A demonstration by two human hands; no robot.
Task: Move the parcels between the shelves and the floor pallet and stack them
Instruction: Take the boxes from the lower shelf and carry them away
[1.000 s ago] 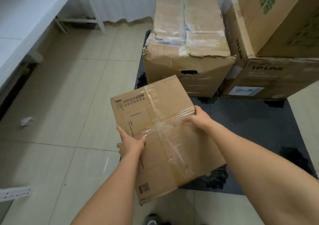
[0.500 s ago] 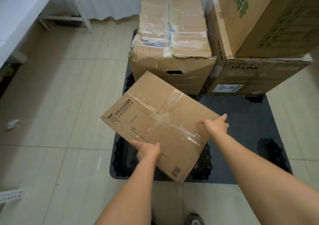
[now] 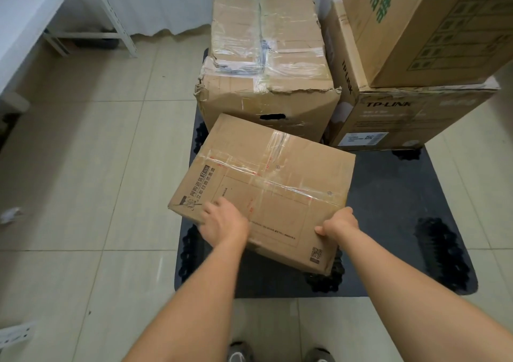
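I hold the parcel [image 3: 266,192] over the pallet's [image 3: 388,212] near-left corner, left hand [image 3: 224,223] and right hand [image 3: 337,224] gripping its near edge. I should level it, then lower squarely.

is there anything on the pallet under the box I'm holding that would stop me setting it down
Nothing visible does. The held box hangs over the bare near part of the dark pallet; the taped box and the TP-LINK box stand behind it.
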